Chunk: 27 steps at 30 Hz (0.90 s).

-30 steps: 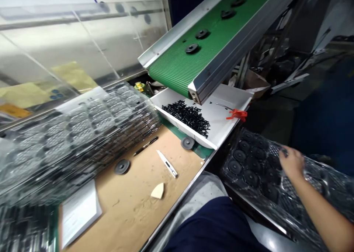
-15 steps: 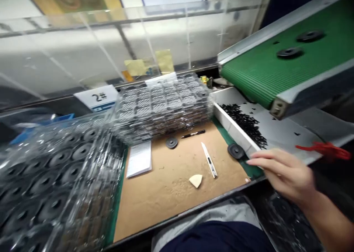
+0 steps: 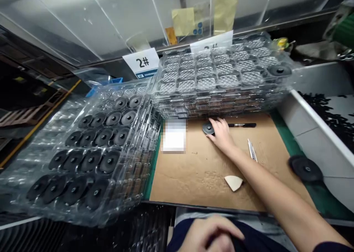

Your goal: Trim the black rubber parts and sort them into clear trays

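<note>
My right hand [image 3: 221, 134] reaches across the brown work surface to a small black rubber-looking disc [image 3: 208, 128] with a raised centre. The thumb and fingers close round the disc's right edge, and the disc lies on the board. Low in the picture, my left hand [image 3: 211, 233] is held in front of my body with its fingers curled in. Whatever it may hold is hidden. Beside the right hand lies a black pen [image 3: 243, 125]. A utility knife [image 3: 252, 150] and a cream wedge-shaped piece [image 3: 233, 182] are nearer to me, by the right forearm.
A stack of clear trays [image 3: 215, 97] borders the back, with one disc at its right corner. Another tray stack [image 3: 135, 152] at left carries several black discs [image 3: 103, 137]. More dark discs [image 3: 306, 168] lie by the white divider [image 3: 318, 130]. A pixelated white paper [image 3: 174, 136] is nearby.
The view has swung left. My right hand has moved from the white divider to the disc near the back trays and closed on it. My left hand has come into view.
</note>
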Each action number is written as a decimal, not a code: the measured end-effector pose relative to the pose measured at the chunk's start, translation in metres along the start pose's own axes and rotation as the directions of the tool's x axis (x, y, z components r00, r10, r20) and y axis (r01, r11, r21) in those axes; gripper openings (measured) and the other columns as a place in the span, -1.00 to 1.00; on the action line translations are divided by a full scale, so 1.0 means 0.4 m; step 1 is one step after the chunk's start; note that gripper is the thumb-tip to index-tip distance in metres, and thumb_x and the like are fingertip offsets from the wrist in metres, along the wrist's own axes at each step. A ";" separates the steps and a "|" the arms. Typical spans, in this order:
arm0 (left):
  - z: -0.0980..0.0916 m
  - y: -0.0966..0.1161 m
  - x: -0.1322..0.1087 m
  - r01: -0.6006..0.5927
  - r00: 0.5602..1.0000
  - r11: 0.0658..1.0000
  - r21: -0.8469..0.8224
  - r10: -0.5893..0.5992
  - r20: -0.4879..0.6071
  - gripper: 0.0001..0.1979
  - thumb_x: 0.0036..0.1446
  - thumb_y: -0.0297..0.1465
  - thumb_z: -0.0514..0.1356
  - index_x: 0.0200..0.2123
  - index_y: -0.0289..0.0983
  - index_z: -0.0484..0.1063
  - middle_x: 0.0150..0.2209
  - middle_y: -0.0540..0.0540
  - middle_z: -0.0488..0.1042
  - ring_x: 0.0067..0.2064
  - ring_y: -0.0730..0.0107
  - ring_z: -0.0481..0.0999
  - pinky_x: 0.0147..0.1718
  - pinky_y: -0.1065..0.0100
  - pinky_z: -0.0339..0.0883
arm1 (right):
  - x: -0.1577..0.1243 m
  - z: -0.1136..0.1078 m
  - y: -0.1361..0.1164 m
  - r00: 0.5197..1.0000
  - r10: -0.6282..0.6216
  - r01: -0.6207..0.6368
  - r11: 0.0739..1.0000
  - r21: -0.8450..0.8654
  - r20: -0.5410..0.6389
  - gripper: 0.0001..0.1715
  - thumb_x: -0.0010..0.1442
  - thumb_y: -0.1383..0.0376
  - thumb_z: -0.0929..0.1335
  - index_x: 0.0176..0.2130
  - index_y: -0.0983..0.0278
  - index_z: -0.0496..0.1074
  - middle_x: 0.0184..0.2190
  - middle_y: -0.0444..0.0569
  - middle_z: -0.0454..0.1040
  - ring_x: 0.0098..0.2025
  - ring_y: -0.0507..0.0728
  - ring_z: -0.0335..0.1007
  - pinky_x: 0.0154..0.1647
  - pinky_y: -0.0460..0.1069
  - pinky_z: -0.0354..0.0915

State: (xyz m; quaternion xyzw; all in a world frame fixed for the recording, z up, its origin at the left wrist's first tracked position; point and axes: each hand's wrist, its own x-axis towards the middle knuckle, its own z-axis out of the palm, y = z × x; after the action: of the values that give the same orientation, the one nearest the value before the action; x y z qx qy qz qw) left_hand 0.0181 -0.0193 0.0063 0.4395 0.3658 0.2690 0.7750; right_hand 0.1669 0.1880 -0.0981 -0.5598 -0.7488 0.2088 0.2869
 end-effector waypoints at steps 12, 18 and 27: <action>-0.096 -0.021 0.162 -0.182 0.896 0.816 -0.548 -0.093 -0.434 -0.27 -0.10 -0.23 0.36 0.16 -0.08 0.18 0.20 -0.19 0.22 0.08 0.10 0.39 0.01 0.23 0.31 | -0.265 -0.166 -0.139 0.916 -0.045 -0.111 0.927 0.359 0.399 -0.08 0.04 0.09 0.43 0.26 0.04 -0.03 0.18 0.00 0.18 0.24 0.20 0.08 0.17 0.11 0.23; -0.120 -0.028 0.165 -0.175 0.932 0.728 -0.663 -0.094 -0.349 -0.39 -0.06 -0.28 0.34 0.09 -0.18 0.29 0.15 -0.21 0.30 0.05 0.10 0.42 -0.05 0.22 0.38 | -0.248 -0.136 -0.160 0.902 0.033 -0.190 0.925 0.329 0.430 -0.16 0.10 0.12 0.39 0.25 0.05 -0.03 0.15 0.02 0.19 0.20 0.24 0.12 0.14 0.15 0.26; -0.178 -0.031 0.176 -0.313 0.865 0.530 -0.788 -0.185 -0.467 -0.59 0.19 -0.33 0.14 0.10 -0.23 0.22 0.13 -0.22 0.33 0.20 -0.02 0.24 0.21 0.10 0.08 | -0.432 -0.140 -0.045 0.959 0.100 -0.053 0.983 -0.177 0.267 -0.52 0.13 0.09 0.32 0.05 0.06 0.27 -0.01 0.09 0.30 -0.05 0.36 0.24 -0.13 0.28 0.22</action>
State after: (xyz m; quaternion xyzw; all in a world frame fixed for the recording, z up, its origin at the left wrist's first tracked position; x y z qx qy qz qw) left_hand 0.0035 0.0612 -0.0525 -0.0626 0.3583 0.5447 0.7557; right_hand 0.2272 0.0169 -0.0786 -0.5761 -0.7741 0.2315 0.1240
